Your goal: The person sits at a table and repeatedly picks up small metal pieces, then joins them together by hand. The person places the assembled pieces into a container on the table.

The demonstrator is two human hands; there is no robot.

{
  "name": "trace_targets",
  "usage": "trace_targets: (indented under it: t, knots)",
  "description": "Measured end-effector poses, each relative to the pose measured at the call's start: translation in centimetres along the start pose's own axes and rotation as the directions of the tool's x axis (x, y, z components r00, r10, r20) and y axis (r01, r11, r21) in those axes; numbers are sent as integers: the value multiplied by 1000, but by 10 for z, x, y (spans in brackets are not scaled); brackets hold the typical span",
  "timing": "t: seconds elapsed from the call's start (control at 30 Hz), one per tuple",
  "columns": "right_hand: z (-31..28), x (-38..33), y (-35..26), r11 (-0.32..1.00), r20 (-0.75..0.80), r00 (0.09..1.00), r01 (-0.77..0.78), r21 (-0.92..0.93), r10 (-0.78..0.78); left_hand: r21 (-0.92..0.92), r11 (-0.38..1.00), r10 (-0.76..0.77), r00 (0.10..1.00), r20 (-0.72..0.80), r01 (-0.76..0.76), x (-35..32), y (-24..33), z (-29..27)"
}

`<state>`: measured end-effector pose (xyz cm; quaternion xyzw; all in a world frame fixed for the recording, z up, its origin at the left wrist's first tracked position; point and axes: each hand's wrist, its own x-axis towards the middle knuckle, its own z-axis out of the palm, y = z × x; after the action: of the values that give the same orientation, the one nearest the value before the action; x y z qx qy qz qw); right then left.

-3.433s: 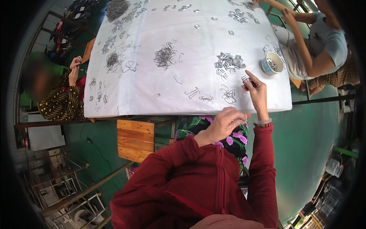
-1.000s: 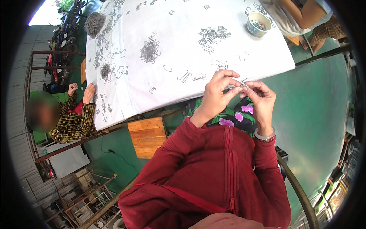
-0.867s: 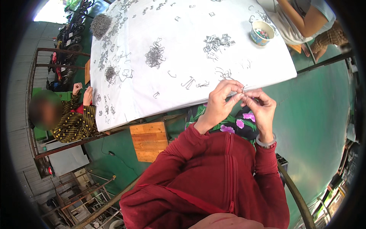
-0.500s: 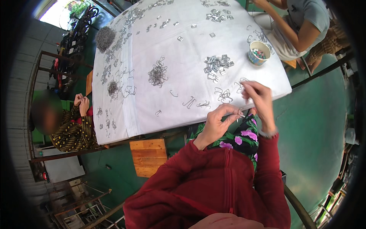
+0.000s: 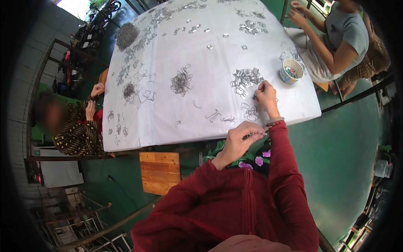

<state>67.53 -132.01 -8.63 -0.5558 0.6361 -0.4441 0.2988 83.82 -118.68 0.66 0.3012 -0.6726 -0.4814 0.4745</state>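
- Blue-and-cream tub (image 5: 287, 78) standing upright near the right edge of the white-covered table (image 5: 218, 63); small coloured pieces (image 5: 291, 73) lie inside, below its rim, too small to tell apart.
- The pile of flat silver pieces (image 5: 247, 79) lies loose on the cloth, left of the tub.
- Right hand (image 5: 267, 96): fingertips bunched at the pile's lower right edge; I cannot tell whether they grip anything.
- Left hand (image 5: 242, 139): thumb and fingers pinched on a small metal bit (image 5: 264, 132), in front of the table's near edge.
- Wire hooks (image 5: 250, 111) lie just below the right hand; a tangled hook cluster (image 5: 180, 82) sits farther left.
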Motion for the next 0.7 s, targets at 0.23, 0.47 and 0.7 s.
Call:
trace_targets:
  t: [0.23, 0.47, 0.7]
  knots:
    - [-75, -93, -64, 759, 144, 973, -229, 610, 178, 5, 985, -172, 985, -10, 172, 11, -18, 5]
    - [-90, -129, -99, 877, -36, 991, -99, 471, 132, 74, 990, -117, 993, -16, 117, 17, -18, 10]
    - [-82, -134, -94, 737, 5, 1000, -26, 676, 30, 201, 979, -10, 1000, -7, 11, 4, -32, 0]
